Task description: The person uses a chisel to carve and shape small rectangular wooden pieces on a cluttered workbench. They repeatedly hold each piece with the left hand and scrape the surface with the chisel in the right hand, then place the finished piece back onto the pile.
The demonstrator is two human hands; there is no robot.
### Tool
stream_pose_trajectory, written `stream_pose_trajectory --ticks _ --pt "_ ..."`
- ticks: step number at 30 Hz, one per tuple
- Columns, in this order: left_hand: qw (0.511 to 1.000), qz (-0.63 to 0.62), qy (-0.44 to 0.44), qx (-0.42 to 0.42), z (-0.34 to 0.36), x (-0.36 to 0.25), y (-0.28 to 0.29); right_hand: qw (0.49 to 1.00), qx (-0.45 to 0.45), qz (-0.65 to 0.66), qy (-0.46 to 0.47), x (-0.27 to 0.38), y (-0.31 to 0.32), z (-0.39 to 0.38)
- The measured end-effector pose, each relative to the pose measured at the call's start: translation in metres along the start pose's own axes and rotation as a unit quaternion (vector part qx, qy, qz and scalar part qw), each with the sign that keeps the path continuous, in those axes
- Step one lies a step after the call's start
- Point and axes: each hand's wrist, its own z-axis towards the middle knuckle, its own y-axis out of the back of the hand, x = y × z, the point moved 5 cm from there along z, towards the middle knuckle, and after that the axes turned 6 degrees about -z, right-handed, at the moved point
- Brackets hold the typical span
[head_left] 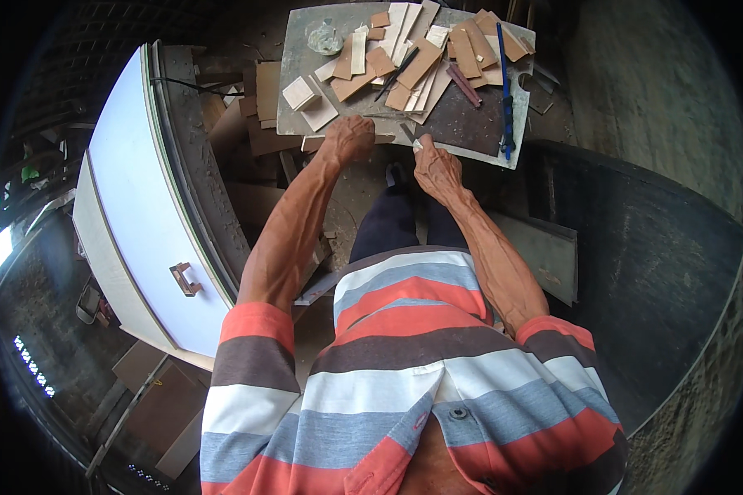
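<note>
My left hand [351, 139] is closed at the near edge of a worktable [293, 124]. It grips a narrow brown wood strip [384, 139] whose ends show on both sides of the fist. Just to the right, my right hand [437, 169] is closed around a tool with a thin dark blade [408, 132] and a pale part by the fingers. The blade points up and left toward the strip; I cannot tell whether they touch. Beyond the hands lie several cut wood pieces [419, 64], brown and pale, in a loose heap.
A blue bar-shaped tool [506, 99] lies along the table's right side, near a reddish-brown stick [464, 85]. A clear bowl [324, 38] stands at the back left. Left of me is a white panel [144, 194] with a handle [186, 280]; a dark board [636, 247] leans at right.
</note>
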Motion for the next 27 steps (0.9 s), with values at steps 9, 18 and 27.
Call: stream_pose_trajectory --ticks 9,18,27 --pt "0.999 0.035 -0.025 -0.009 0.006 0.001 0.003 1.000 -0.022 0.001 -0.022 0.025 -0.028 0.007" --pt "0.998 0.054 -0.019 -0.002 -0.017 0.021 0.044 0.998 -0.029 -0.037 -0.050 0.026 -0.046 0.002" --pt "0.955 -0.227 -0.008 -0.189 -0.052 0.041 0.051 0.996 -0.028 -0.048 -0.072 0.024 -0.041 0.003"
